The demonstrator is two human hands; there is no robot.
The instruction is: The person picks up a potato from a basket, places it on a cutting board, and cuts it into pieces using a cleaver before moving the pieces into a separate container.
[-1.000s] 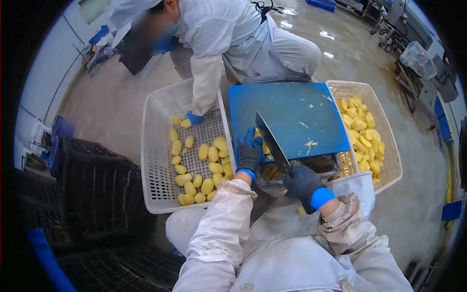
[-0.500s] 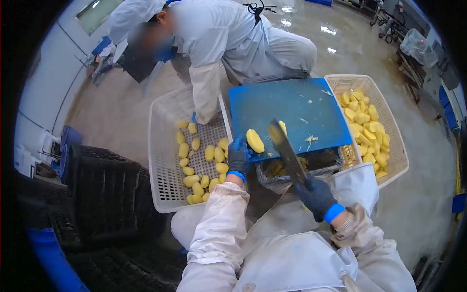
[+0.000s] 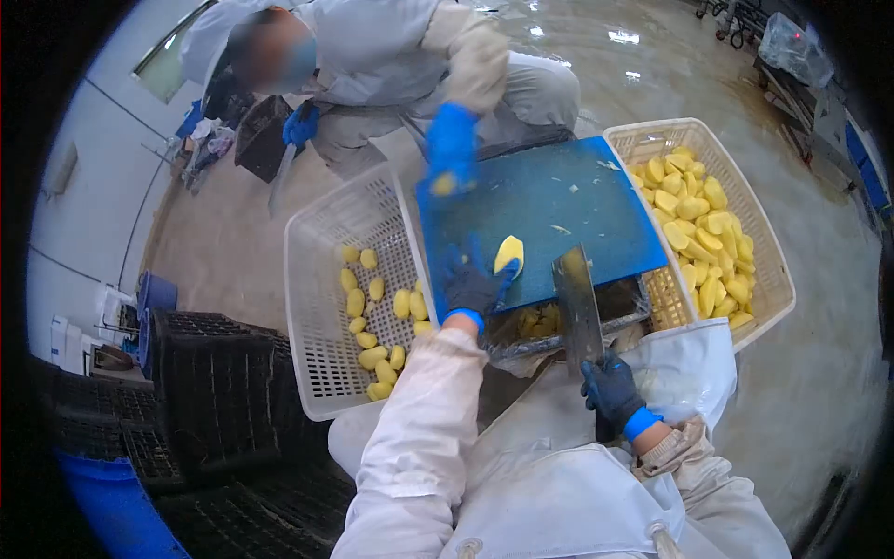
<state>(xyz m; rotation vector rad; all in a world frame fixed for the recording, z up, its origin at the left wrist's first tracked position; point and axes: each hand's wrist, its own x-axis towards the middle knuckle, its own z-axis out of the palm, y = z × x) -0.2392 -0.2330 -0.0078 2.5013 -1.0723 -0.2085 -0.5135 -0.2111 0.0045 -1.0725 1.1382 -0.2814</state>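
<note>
My left hand (image 3: 477,282), in a dark glove with blue fingers, lies over the near left part of the blue cutting board (image 3: 568,200). Its fingers are spread, and the thumb touches a cut potato piece (image 3: 508,252). My right hand (image 3: 610,387) is closed around the handle of a cleaver (image 3: 579,307). The broad blade points away from me, above the board's near edge and right of the potato piece. Below that edge, a lined bin (image 3: 610,321) partly shows, with yellowish pieces inside.
Left stands a white crate (image 3: 312,373) holding whole peeled potatoes (image 3: 356,302); right, a crate (image 3: 780,298) of cut potatoes (image 3: 717,224). Opposite, a co-worker's blurred gloved hand (image 3: 452,149) holds a yellow potato over the board; the other hand (image 3: 300,126) holds a knife. Black crates (image 3: 214,391) stand left.
My left hand has moved farther onto the board, against the potato piece. The cleaver has swung more upright, nearer me. The co-worker's hand has left the left crate and risen over the board.
</note>
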